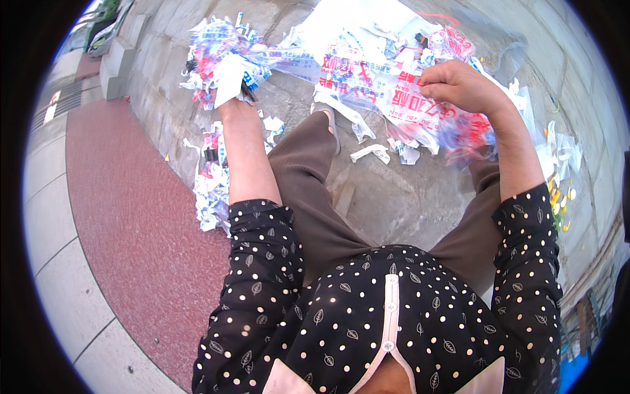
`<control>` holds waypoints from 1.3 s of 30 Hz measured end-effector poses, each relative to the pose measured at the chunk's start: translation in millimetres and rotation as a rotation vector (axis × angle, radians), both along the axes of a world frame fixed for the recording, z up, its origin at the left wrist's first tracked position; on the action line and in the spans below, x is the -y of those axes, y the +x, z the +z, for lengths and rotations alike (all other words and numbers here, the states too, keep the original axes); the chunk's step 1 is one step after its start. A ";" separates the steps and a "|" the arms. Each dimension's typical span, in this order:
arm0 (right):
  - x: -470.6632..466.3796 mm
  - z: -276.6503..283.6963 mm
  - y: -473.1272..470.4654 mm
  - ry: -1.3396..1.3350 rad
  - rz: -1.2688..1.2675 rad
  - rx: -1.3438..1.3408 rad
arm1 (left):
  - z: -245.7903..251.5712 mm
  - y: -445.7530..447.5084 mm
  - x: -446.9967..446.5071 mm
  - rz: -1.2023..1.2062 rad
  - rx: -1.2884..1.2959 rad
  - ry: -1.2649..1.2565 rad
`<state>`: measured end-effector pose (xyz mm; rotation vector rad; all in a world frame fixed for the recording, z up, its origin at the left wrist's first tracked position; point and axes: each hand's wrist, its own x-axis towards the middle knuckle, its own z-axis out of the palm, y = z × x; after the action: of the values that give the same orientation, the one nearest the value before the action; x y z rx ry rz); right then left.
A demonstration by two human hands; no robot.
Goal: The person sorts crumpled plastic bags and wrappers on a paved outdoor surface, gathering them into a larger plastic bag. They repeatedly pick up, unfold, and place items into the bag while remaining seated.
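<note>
A clear plastic film printed in red and blue (364,81) stretches between my two hands above the ground. My right hand (460,88) has its fingers closed on this film, and part of it hangs below the wrist. My left hand (235,91) is mostly hidden at the upper left, behind a white scrap (229,79) and a bundle of crumpled printed film (216,44); its fingers cannot be seen. Behind the stretched film lies a heap of white and printed plastic scraps (389,24).
Torn white scraps (211,197) lie beside my left forearm, others (371,153) between my feet. Clear film (563,150) and yellow bits (556,202) lie at the right on the stone paving (408,197). A red surface strip (142,236) and a concrete block (118,66) are at the left.
</note>
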<state>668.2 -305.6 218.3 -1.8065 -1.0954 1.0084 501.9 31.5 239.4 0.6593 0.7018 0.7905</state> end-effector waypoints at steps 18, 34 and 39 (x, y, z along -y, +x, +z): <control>17.7 -30.2 -2.9 -0.135 -0.201 0.557 | 30.4 40.2 41.2 -0.265 0.159 0.416; -45.6 -14.6 -38.8 -0.231 -0.340 0.708 | 6.5 34.4 65.0 -0.418 0.167 0.400; -45.6 -11.8 -39.1 -0.240 -0.367 0.721 | 1.7 34.4 64.9 -0.431 0.140 0.425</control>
<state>629.1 -260.0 206.5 -2.5521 -1.0012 0.2641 536.3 -33.3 241.1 1.0860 0.2441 0.5776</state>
